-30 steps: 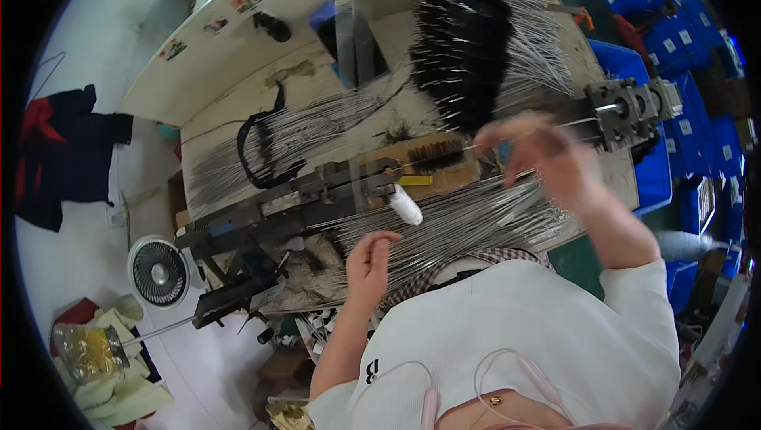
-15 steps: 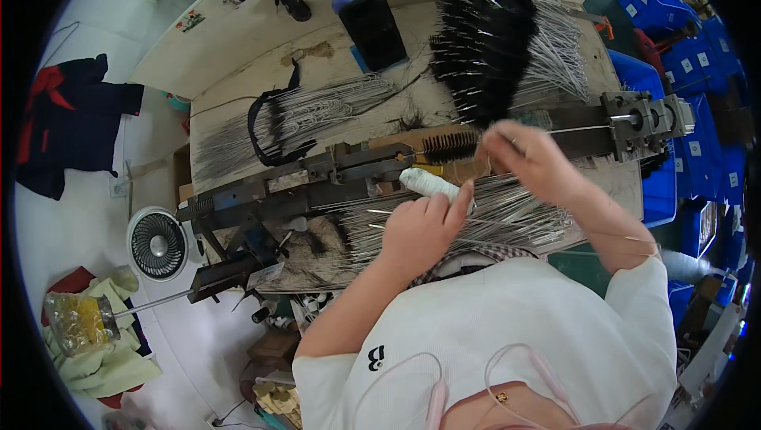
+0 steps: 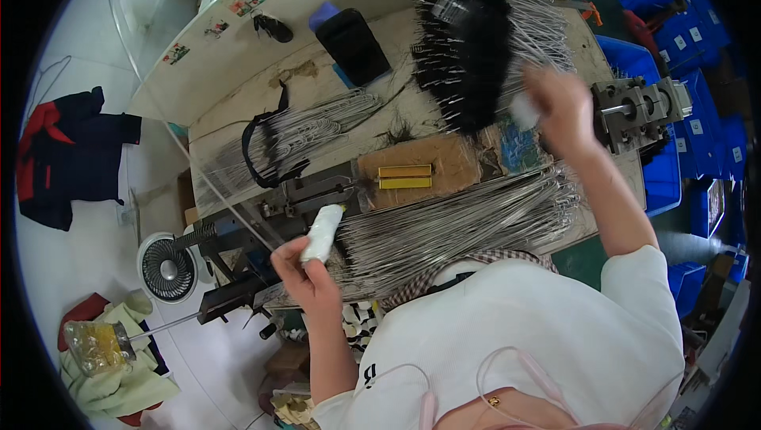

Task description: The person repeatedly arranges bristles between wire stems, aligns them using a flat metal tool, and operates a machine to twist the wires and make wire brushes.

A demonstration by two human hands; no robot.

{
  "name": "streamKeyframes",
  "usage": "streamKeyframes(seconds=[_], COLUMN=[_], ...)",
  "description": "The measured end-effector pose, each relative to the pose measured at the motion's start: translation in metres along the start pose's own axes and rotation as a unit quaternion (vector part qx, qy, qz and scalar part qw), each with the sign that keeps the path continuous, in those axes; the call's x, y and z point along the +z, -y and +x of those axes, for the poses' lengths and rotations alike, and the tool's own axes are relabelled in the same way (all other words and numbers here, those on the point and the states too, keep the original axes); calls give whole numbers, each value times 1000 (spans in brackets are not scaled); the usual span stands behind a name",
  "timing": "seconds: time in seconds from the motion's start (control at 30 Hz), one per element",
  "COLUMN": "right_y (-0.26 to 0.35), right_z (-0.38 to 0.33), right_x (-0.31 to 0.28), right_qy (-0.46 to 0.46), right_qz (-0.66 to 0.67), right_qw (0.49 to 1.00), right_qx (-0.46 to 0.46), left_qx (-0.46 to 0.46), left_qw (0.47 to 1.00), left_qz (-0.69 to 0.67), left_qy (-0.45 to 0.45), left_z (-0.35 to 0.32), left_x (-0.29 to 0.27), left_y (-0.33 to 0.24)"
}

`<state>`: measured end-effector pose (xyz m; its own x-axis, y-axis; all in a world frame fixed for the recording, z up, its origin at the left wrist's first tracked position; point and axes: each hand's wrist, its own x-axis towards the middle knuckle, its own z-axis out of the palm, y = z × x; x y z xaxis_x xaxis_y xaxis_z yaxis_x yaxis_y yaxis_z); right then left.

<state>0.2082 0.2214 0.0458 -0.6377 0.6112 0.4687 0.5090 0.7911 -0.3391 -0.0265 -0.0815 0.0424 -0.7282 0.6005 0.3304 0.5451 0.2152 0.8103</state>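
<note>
My left hand point(image 3: 311, 281) is at the near left edge of the bench, thumb and fingers closed around the lower end of a white wrapped cylinder point(image 3: 323, 233) with a yellowish tip. A long thin pale rod point(image 3: 198, 172), partly smeared, slants from the upper left down to that hand. To the right, my right hand point(image 3: 561, 109) is blurred beside the wire stems of a pile of black twisted-wire brushes point(image 3: 468, 57). A white blur shows at its fingertips; whether the hand grips it cannot be made out.
A yellow block point(image 3: 404, 177) lies on a brown board point(image 3: 452, 156) mid-bench. Loose metal wires point(image 3: 460, 228) lie in front; looped wires point(image 3: 325, 117) lie behind. A metal clamp point(image 3: 638, 113) stands at the right, blue bins point(image 3: 697, 137) beyond it, a fan point(image 3: 168, 267) at left.
My left hand has moved left and nearer with the white cylinder. My right hand has moved right and farther. The black brush that was over the brown board is no longer there.
</note>
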Motion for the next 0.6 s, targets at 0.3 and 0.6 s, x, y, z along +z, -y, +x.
streamKeyframes(seconds=[0.3, 0.6], right_y=[-37, -10], right_z=[5, -2], right_x=[-30, -147], right_qy=[-71, -326], right_qz=[277, 186], right_qw=[943, 917], right_qx=[171, 133], left_qx=[11, 325], left_qw=[961, 892], left_qz=[42, 161], left_qy=[274, 269], left_z=[14, 37], left_x=[45, 122], left_y=[-38, -88])
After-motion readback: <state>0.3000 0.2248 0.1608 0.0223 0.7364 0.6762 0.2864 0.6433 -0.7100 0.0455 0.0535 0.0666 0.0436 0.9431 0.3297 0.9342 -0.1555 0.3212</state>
